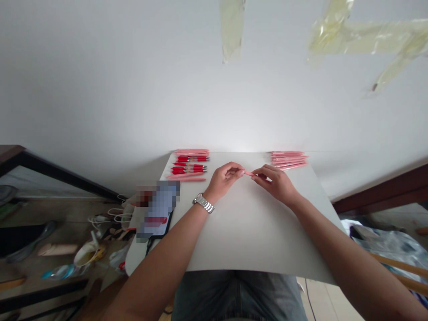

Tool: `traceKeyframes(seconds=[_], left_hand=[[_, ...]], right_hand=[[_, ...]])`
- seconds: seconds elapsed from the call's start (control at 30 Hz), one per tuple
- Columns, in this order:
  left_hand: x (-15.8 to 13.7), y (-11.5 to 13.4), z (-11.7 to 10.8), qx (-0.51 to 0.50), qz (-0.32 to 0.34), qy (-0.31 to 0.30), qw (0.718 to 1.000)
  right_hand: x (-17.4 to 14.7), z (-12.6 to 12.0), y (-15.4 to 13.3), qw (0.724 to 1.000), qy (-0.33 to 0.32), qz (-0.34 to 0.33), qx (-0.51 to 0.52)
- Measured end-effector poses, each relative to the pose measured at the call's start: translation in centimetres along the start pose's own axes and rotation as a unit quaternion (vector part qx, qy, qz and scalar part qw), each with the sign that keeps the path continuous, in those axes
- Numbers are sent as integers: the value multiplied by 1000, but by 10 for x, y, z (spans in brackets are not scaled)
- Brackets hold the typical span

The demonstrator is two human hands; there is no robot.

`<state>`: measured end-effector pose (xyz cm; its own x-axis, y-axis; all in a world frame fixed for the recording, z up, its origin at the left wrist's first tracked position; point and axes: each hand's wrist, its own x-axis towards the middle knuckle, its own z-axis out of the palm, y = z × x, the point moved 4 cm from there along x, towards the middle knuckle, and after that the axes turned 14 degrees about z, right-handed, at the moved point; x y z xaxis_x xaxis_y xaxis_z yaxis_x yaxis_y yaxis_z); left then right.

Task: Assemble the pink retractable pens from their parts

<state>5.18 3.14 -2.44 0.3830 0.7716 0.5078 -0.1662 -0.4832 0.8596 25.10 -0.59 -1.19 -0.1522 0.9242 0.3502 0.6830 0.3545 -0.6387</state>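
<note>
Left hand [226, 178] and right hand [277, 183], both closed to fingertip pinches, hold a pink pen-like stick [248, 173] over the white bench [244, 236]! Red pens [187, 169] lie back left, a pink bundle [288, 159] back right; yellowed tape [232, 29] streaks the wall [133, 76].

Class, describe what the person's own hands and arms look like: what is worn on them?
The left hand is ungloved, with a silver metal-link band, apparently a watch's, around its wrist. The right hand is also ungloved, its wrist without any band. No sleeves show on either forearm.
</note>
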Motion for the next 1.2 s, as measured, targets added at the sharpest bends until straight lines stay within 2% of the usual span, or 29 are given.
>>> traceKeyframes(seconds=[0.4,0.67,0.87,1.2], left_hand=[[2,-11,-14,-9,8,90,996],[0,-9,-12,-36,0,100,994],[-2,-7,-6,-67,-30,70,995],[-3,-7,0,-113,-49,73,990]], right_hand=[[2,-4,8,996,-18,83,41],[2,-1,9,995,-19,87,41],[2,1,8,993,-32,95,63],[0,4,6,993,-40,99,49]])
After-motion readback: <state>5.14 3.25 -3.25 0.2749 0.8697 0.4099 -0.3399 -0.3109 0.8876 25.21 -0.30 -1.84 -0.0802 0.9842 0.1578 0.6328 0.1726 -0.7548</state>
